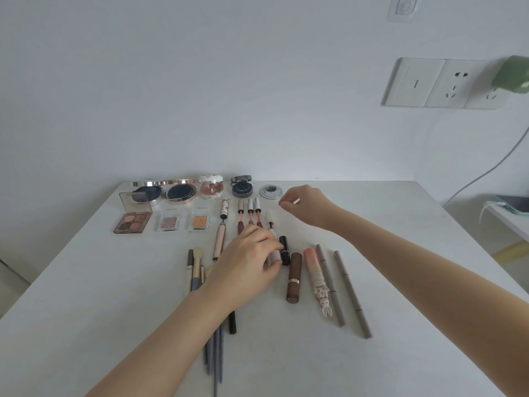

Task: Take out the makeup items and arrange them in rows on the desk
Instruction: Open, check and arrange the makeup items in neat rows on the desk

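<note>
Makeup lies in rows on the white desk. Open compacts line the back edge, with an eyeshadow palette and two small pans in front. My left hand grips a white tube beside a black lipstick; its applicator wand lies just beyond. Three lip-gloss wands lie left of that. My right hand hovers above the desk near a grey round lid, fingers loosely curled, nothing visible in them. A brown lipstick, a pink bunny tube and two grey pencils lie to the right.
Brushes and long grey handles lie partly under my left forearm. Wall sockets with a green plug and its cable are at the upper right. A side surface stands beyond the desk's right edge.
</note>
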